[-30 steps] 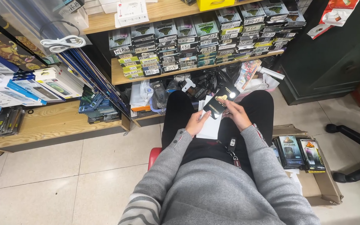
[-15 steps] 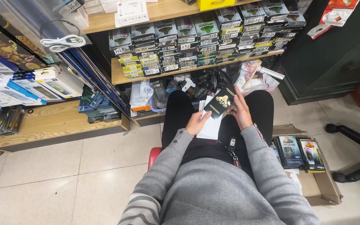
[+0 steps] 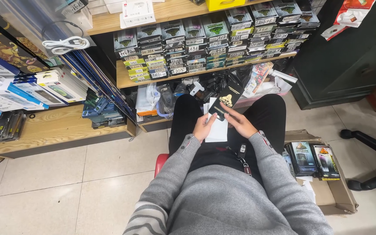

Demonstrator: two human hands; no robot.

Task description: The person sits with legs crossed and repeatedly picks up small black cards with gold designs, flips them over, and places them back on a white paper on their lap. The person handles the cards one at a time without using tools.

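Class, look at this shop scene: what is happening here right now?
A seated person in a grey sweater holds a flat black package with the right hand, while the left hand holds white sheets over the lap. Shelves of stacked small boxes stand ahead; a cardboard box of similar packages sits at the right.

1 view only, from a camera worn on the head of the seated person, tilted steeply down and forward over the grey-sleeved arms. The left hand (image 3: 203,127) and right hand (image 3: 239,125) sit near frame centre, close below the lens. Beyond the hands rise the wooden shelves (image 3: 183,74); to their left runs tiled floor (image 3: 66,174), to their right a cardboard box (image 3: 336,196)
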